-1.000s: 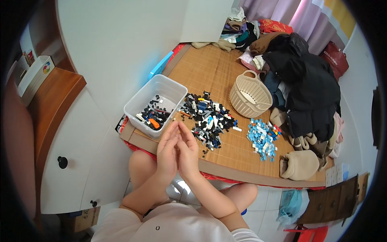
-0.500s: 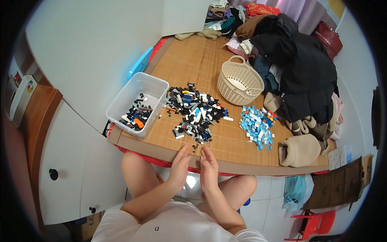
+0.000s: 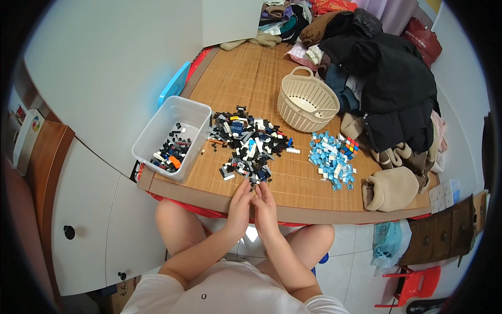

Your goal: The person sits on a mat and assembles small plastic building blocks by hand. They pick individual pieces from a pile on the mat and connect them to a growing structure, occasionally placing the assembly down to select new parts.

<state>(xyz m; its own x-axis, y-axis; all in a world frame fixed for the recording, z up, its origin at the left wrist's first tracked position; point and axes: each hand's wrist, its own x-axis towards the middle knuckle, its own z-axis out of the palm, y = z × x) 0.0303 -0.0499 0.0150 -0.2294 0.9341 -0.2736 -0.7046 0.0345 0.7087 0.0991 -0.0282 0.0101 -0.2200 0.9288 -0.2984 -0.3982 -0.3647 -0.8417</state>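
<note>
My left hand (image 3: 239,211) and my right hand (image 3: 265,210) are close together at the near edge of the bamboo mat (image 3: 293,196). Both have fingers stretched forward, and their thumbs nearly touch. Just beyond the fingertips lies a mixed pile of building bricks (image 3: 250,141), mostly black, white and grey with some dark blue ones. A few small bricks at its near end sit by my fingertips; whether any lie between the palms is hidden. To the right spreads a smaller heap of light blue and white bricks (image 3: 329,161), with a puzzle cube (image 3: 350,148) against it.
A clear plastic bin (image 3: 197,137) with some bricks stands left, a blue lid (image 3: 174,85) behind it. Beyond the blue heap is a beige basket (image 3: 306,112). Piled clothes, including a black jacket (image 3: 395,89), cover the right side. A beige rolled cloth (image 3: 392,189) lies near the front edge.
Both hands have moved slightly forward and closer together, reaching the small bricks at the pile's near end. The view has shifted a little.
</note>
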